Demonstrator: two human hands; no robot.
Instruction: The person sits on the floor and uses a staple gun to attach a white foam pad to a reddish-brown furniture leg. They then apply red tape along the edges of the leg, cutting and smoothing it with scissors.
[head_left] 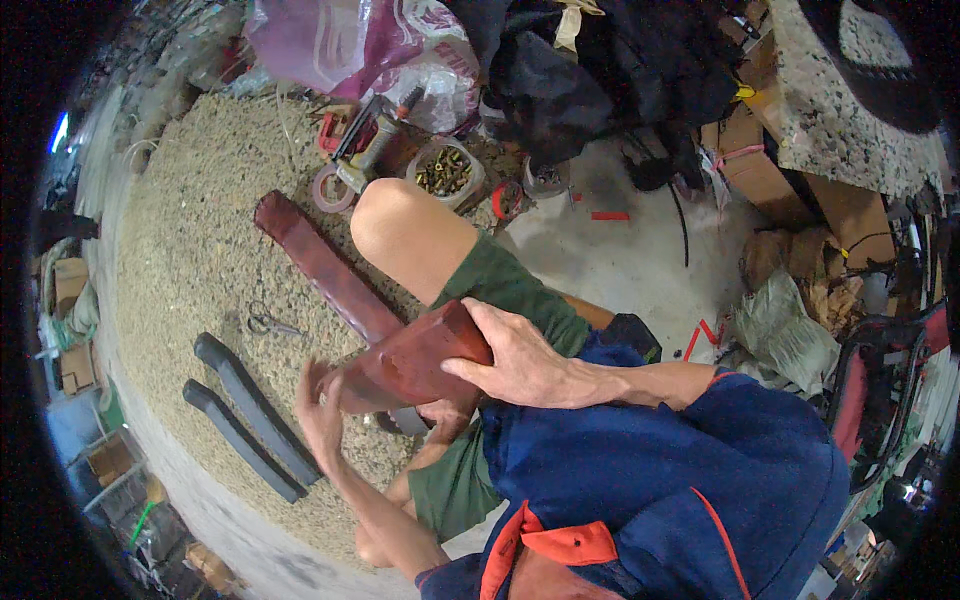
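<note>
A reddish-brown, leather-like covered block [405,362] lies across my lap. My right hand [525,360] is closed on its right end, thumb on the upper face and fingers over the far edge. At the block's left end is my left hand [322,415], its fingers smeared by motion, so its grip is unclear. A long strip of the same reddish-brown material [325,265] stretches away to the far left, its near end behind the block. Two dark grey bent pads [262,410] lie side by side left of my left hand. Scissors [275,326] rest beyond them.
Under the pads is a speckled tan sheet [180,260]. Past my knee stand a nail or staple gun [375,150], a tape roll [326,198] and a tub of small metal parts [445,172]. Red scraps [610,216] dot the floor. Dark cloth [610,70] and cardboard [755,180] are piled beyond.
</note>
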